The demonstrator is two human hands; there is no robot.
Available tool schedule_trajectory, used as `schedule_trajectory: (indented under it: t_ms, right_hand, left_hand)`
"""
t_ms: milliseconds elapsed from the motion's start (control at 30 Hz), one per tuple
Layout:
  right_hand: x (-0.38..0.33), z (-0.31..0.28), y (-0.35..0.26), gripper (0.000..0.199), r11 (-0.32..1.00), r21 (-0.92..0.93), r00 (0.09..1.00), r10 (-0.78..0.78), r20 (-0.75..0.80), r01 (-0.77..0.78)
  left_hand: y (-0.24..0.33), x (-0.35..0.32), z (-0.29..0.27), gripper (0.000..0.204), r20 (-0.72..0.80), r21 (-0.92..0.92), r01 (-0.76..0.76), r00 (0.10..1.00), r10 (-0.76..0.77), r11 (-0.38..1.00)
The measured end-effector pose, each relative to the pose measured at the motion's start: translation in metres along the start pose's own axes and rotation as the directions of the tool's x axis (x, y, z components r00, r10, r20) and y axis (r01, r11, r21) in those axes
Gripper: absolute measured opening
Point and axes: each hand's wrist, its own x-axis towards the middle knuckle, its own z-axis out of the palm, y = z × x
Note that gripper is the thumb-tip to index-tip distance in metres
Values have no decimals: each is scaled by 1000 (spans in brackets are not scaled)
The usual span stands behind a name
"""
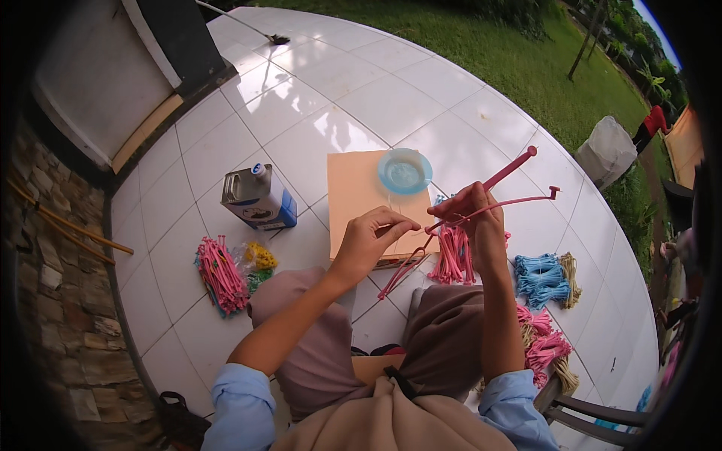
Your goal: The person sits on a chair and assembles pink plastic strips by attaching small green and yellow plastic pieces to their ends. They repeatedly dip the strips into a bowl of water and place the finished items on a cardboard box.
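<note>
My right hand (481,222) grips a pink plastic rod (511,167) with a knobbed end, pointing up and away. A thinner, bent pink strip (519,201) with a small cap crosses it, and a pink loop (402,275) hangs below. Close by, at the rod's lower end, the fingertips of my left hand (368,239) are pinched together. Whatever lies between them is too small to make out. Under both hands is a tan board (350,192), with a shallow blue bowl (404,171) on its far right corner. A bundle of pink strips (453,257) lies below my right hand.
A blue and white metal can (259,197) stands left of the board. Nearer are a pink bundle (222,278) and a bag of yellow pieces (260,255). Blue bundles (541,279) and more pink ones (547,349) lie right, by a dark chair (587,417).
</note>
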Motion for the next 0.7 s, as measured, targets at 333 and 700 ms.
schedule_trajectory:
  t_ms: [333,700]
  right_hand:
    - [0,-65,-12,20,648,-753,876,-422,-231,114]
    - [-21,-51,1,22,659,-745,986,-169,-11,105]
  left_hand:
    - [-56,-19,72,29,640,655,-304,710,-294,692]
    - [30,32,-11,43,-190,88,-59,979,74,994]
